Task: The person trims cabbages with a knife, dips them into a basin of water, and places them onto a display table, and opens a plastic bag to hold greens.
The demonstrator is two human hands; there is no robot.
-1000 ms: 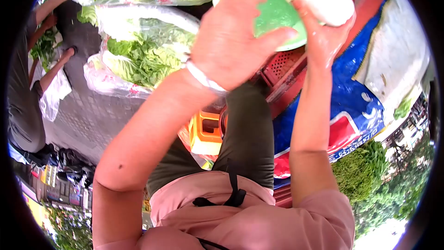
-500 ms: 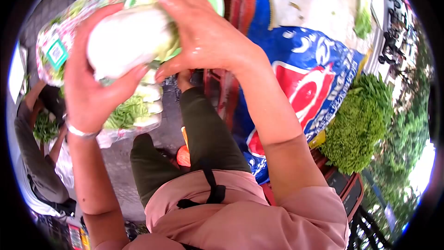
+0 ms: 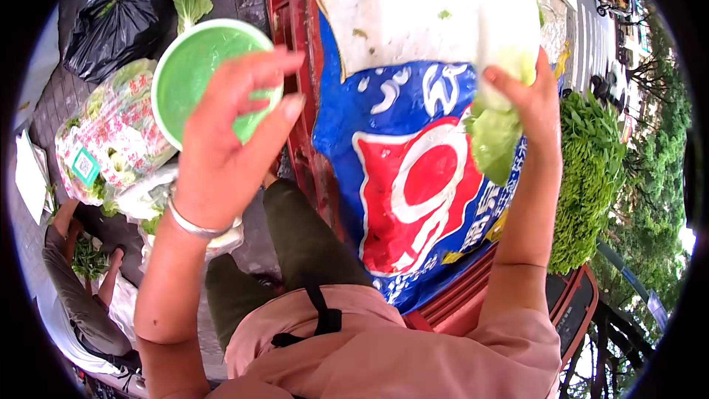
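Note:
My right hand (image 3: 535,103) is closed around a pale napa cabbage (image 3: 509,37), holding it over the white board (image 3: 406,18) on the right. A light green leaf hangs below that grip. My left hand (image 3: 225,140) is raised with nothing in it, its thumb and fingers apart. Behind its fingers stands a green basin (image 3: 164,92), part of whose inside the hand hides. A blue, red and white printed sheet (image 3: 421,185) lies between my hands, below the board.
Wrapped vegetables in a flowered plastic bag (image 3: 122,140) are left of the basin. A black plastic bag (image 3: 111,37) and a loose leaf (image 3: 190,1) lie beyond it. Leafy greens (image 3: 587,185) are piled at the right. Another person (image 3: 81,288) is low on the left.
My right hand has carried the cabbage from above the basin to the right, over the board. My left hand has let go of it. The view has swung right.

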